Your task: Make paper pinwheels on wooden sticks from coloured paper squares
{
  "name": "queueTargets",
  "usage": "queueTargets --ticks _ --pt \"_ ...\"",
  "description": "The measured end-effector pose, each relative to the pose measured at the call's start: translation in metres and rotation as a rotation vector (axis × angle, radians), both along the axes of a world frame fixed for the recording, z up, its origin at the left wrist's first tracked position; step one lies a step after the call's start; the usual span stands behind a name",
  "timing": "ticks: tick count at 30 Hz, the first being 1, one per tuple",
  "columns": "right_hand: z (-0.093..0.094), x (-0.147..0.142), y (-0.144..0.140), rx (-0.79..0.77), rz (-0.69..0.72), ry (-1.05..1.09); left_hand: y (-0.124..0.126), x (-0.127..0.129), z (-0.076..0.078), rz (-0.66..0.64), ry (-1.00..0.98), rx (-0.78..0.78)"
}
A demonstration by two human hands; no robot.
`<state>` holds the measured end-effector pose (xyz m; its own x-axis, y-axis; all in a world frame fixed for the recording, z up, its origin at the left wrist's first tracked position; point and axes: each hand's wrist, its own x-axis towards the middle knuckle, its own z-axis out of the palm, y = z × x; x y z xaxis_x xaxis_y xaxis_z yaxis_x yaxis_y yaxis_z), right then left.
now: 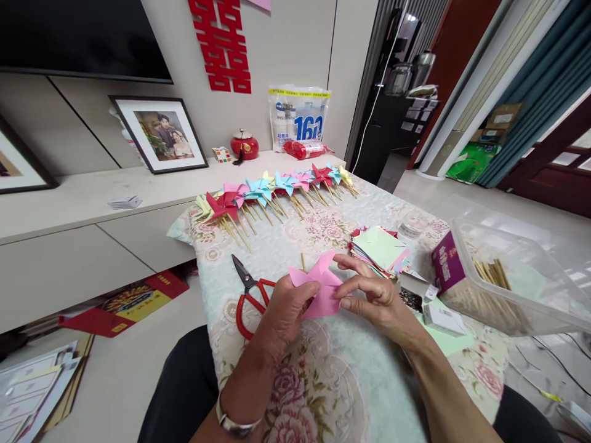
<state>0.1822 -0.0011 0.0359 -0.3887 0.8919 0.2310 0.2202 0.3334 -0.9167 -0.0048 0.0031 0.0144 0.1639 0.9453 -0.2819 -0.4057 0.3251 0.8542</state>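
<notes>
A pink paper pinwheel [322, 301] is between my hands above the table, its folded points facing up. My left hand [289, 307] grips it from the left, thumb pressed on its middle. On the right, my right hand [373, 292] has thumb and index finger closed on the paper's edge, with the other fingers bent above. A short length of wooden stick [303, 261] shows behind the pinwheel; its lower part is hidden. Red-handled scissors [250, 284] lie beside my left hand with their blades pointing away.
Finished pinwheels on sticks [263, 191] line the table's far side. To the right are a stack of coloured paper [379, 246], a tape roll [413, 223], small boxes [444, 318] and a clear plastic bin [475, 301] with sticks. A floral cloth covers the table.
</notes>
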Motion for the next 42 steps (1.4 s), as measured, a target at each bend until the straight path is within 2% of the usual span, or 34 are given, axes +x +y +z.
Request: queueTargets --ticks 9,18,32,42 --pt "-0.004 -0.006 -0.001 0.037 -0.024 -0.088 0.000 0.004 -0.006 -0.011 0.127 0.046" --pt "-0.013 -0.019 -0.003 0.025 -0.165 -0.037 0.001 0.004 -0.017 -0.044 0.159 0.076" --pt "-0.022 -0.026 -0.002 0.024 -0.293 -0.012 0.000 0.007 -0.013 -0.005 0.200 0.048" --pt "-0.024 -0.027 -0.002 0.018 -0.307 -0.028 0.002 0.007 -0.014 0.006 0.259 0.039"
